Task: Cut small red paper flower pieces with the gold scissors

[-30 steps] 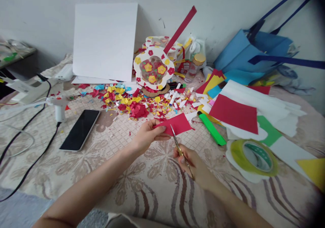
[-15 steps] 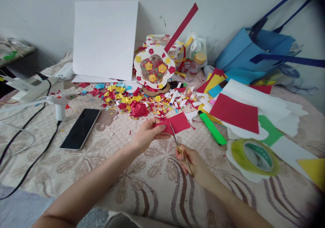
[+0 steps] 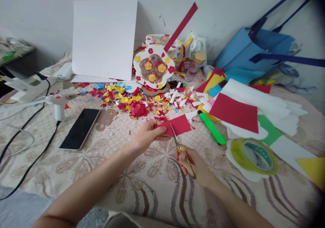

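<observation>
My left hand [image 3: 151, 132] pinches the left end of a red paper piece [image 3: 182, 124], thumb on top and fingers beneath. Gold-handled scissors [image 3: 177, 145] are gripped in my right hand [image 3: 190, 160], with the blades pointing away from me and lying across the red paper, close to my left thumb. Beyond the paper spreads a pile of red, yellow, blue and white paper scraps [image 3: 119, 92], with a crumpled red paper cluster [image 3: 138, 109] at its near side. A green marker-like knife or pen [image 3: 212, 128] lies to the right of the paper.
A flower-shaped paper lantern [image 3: 153, 67] stands behind the scraps, beside a leaning white board [image 3: 104, 38]. Left are a phone [image 3: 80, 129] and a glue gun [image 3: 59, 108] with cords. Right are coloured sheets [image 3: 235, 113], a tape roll [image 3: 237, 155] and a blue bag [image 3: 254, 48].
The scissors have shifted slightly on the red paper and their handles have tilted a little to the right. The paper's right end sits slightly lower. My left hand has barely moved.
</observation>
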Motion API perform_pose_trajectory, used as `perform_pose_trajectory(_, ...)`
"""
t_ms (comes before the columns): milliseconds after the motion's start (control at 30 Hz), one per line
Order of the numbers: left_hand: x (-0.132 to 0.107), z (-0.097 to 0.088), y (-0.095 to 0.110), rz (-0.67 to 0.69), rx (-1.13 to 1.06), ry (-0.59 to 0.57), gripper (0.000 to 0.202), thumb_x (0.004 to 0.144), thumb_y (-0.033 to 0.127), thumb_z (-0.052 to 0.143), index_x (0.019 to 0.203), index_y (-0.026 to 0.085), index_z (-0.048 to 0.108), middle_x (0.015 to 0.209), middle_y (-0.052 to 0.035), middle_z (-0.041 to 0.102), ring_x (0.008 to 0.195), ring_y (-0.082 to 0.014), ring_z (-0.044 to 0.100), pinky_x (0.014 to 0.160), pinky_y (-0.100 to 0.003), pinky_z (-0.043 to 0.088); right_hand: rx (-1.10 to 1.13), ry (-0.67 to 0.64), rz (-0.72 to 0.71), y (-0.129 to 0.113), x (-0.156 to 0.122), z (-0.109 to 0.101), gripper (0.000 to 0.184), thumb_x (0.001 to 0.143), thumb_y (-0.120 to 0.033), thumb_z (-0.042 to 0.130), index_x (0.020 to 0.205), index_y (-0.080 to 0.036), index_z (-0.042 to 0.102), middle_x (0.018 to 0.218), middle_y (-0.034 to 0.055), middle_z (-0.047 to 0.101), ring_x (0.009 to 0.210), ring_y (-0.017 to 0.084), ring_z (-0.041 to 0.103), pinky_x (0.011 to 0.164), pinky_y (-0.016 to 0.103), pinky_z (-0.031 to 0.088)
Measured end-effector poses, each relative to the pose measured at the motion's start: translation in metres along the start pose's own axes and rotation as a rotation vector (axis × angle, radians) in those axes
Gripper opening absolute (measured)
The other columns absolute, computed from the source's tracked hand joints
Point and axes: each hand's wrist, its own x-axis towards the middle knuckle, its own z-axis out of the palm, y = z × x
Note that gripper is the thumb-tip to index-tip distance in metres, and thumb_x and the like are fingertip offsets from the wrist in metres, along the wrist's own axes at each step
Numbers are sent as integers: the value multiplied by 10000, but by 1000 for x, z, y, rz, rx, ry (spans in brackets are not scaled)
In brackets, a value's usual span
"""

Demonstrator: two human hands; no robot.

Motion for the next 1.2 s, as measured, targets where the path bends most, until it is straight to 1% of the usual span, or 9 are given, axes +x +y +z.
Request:
perform_pose_trajectory(100,0,1,-3,-24,0,-4,268,661,249,754,699,133,515,657,2,663,646,-151,682,708,-329,573,12,8,18,-3,-1,0,573,792,-760,307,723,-205,430,444,-72,359,402,93,344,410,220,246)
perform_pose_trajectory(233,0,1,-4,-43,-1,-9,263,663,247,752,691,130,518,642,-1,662,635,-150,679,701,-323,571,29,14,20,0,0,1,601,768,-788,296,720,-204,424,438,-73,361,393,88,338,405,216,240)
perform_pose_trajectory(433,0,-1,-2,-39,-7,1,258,665,238,750,701,136,516,656,-4,672,644,-155,683,719,-341,571,12,12,-1,5,1,0,592,781,-777,298,718,-203,430,448,-72,363,392,85,337,406,216,242)
perform_pose_trajectory(600,-1,1,-4,-59,23,-11,240,669,240,743,703,132,531,670,-18,682,641,-153,680,711,-327,566,21,23,13,3,1,1,591,776,-778,308,705,-203,426,433,-75,354,382,83,326,395,214,229)
perform_pose_trajectory(733,-3,5,-4,-58,40,-28,237,668,247,741,700,127,539,682,-37,689,654,-156,679,712,-322,562,64,42,17,6,1,2,546,794,-738,358,698,-205,421,429,-79,363,367,81,342,392,210,250)
perform_pose_trajectory(933,-4,9,-5,-69,32,-7,218,669,237,734,696,122,551,695,-52,700,652,-154,677,696,-304,560,111,56,34,13,3,4,451,822,-642,436,696,-210,410,423,-90,362,336,71,336,380,203,249)
perform_pose_trajectory(1100,-3,8,-7,-74,26,-11,232,667,255,741,693,124,552,694,-48,700,656,-154,677,692,-302,560,154,81,108,17,4,10,424,810,-630,446,710,-219,418,400,-100,334,294,73,313,345,200,231)
perform_pose_trajectory(1200,-1,5,-8,-73,47,-3,248,661,266,751,698,124,551,700,-50,701,658,-157,678,704,-311,560,115,124,139,17,7,5,391,832,-599,421,733,-222,448,406,-96,336,293,85,319,341,208,251)
